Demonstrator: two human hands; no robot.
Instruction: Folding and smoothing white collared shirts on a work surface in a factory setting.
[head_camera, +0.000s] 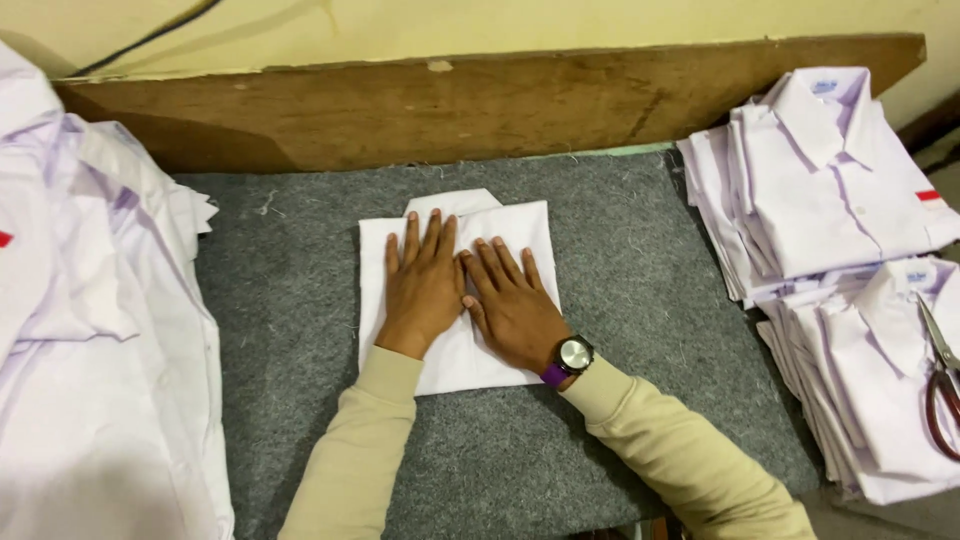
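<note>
Both sleeves beige, wristwatch (573, 356) w/ purple strap on right wrist. Left hand (423, 285) and right hand (512, 305) flat, palms down, fingers spread, side by side on folded white shirt (455, 290); nothing pinched. Shirt centred on grey felt pad (620, 300), back side up, collar at far edge. To press well: even pressure, smooth outward fr. centre, keep edges square. Shirt approx. rectangular, creases light. Stacked folded shirts (830, 180) at right w/ scissors (940, 385) on top; unfolded shirts (90, 330) at left; wooden board (480, 100) beyond.
</note>
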